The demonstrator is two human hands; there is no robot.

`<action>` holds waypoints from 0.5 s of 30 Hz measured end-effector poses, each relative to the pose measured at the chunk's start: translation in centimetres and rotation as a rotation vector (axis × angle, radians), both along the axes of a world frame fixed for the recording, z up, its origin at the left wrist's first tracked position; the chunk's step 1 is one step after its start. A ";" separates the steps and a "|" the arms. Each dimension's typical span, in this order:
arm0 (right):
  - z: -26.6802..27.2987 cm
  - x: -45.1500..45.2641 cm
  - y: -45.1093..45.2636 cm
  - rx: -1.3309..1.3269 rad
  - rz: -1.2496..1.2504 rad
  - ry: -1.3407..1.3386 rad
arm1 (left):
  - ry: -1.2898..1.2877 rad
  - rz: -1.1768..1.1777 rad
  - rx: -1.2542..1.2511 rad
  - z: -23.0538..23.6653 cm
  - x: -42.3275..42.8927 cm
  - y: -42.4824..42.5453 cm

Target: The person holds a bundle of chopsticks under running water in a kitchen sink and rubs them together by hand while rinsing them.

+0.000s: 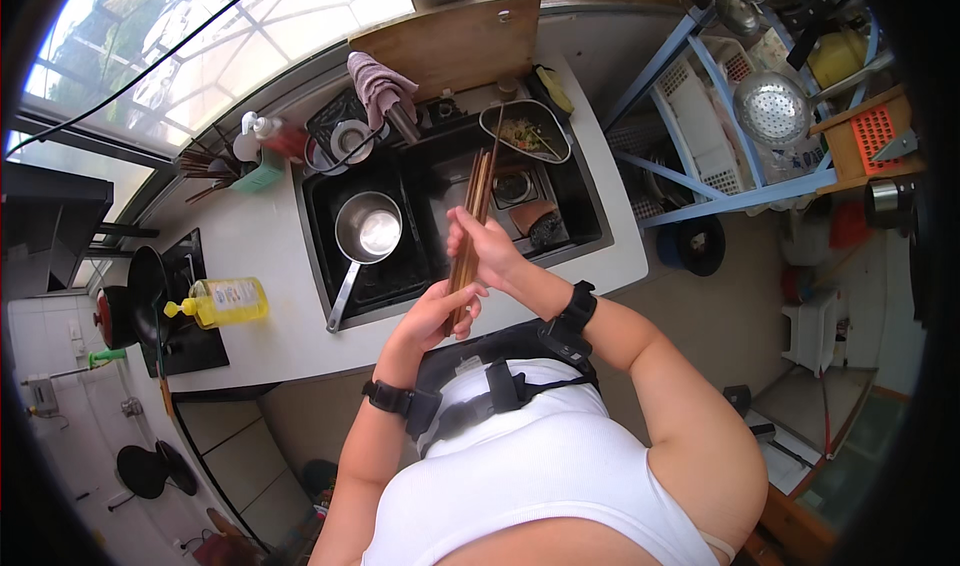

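Observation:
A bundle of wooden chopsticks point(480, 183) rises over the front of a black double-basin sink point(420, 213). Around its lower part my left hand point(441, 312) is closed, and my right hand point(487, 247) grips it higher up. One chopstick sticks out above the others. To the left, a metal saucepan point(352, 224) rests in the left basin, its handle over the front rim. Behind my hands, the right basin holds a brown item beside a dark scouring pad point(546, 230). A strainer basket with food scraps point(525, 136) sits at that basin's back corner.
A yellow dish soap bottle point(229, 301) lies on the left counter near a black wok point(148, 288). More chopsticks point(201, 162) stand in a green holder point(261, 173). A wooden cutting board point(450, 44) leans behind the sink under a cloth-draped faucet point(405, 121). A blue rack point(720, 202) stands right.

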State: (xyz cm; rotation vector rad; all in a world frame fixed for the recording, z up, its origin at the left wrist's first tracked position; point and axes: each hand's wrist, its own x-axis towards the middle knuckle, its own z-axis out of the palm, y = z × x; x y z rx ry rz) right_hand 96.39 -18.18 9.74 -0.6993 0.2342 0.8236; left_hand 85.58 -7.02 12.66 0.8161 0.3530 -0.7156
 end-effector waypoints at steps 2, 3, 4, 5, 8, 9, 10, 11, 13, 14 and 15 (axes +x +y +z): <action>-0.6 -0.8 0.0 0.008 0.081 0.063 | 0.118 0.087 0.027 1.0 0.0 -0.7; -0.9 -0.4 -0.2 0.010 0.088 0.063 | 0.119 0.094 0.030 1.1 0.2 -0.8; -1.3 0.2 -0.5 0.045 0.009 0.127 | 0.120 0.184 0.044 1.0 0.4 -0.7; -1.7 0.7 -0.9 0.079 -0.070 0.193 | 0.122 0.275 0.058 0.9 0.3 -0.7; -2.3 1.7 -1.2 0.109 -0.166 0.211 | 0.111 0.309 0.026 0.0 0.1 0.3; -2.4 1.9 -1.1 0.127 -0.162 0.175 | 0.137 0.328 0.014 0.2 0.1 0.5; -2.4 1.9 -0.9 0.132 -0.156 0.176 | 0.139 0.260 0.045 -0.2 -0.3 1.1; -2.5 1.8 -0.8 -0.026 -0.063 0.049 | 0.140 0.266 0.048 -0.6 -0.3 1.2; -2.7 1.7 -0.4 -0.181 0.040 -0.084 | -0.006 0.290 0.453 -0.8 0.1 0.8; -3.2 1.7 -0.2 -0.397 0.186 -0.423 | -0.025 0.301 0.482 -0.9 0.8 1.0; -3.5 1.6 0.2 -0.607 0.334 -0.767 | -0.026 0.312 0.484 -1.0 1.6 1.1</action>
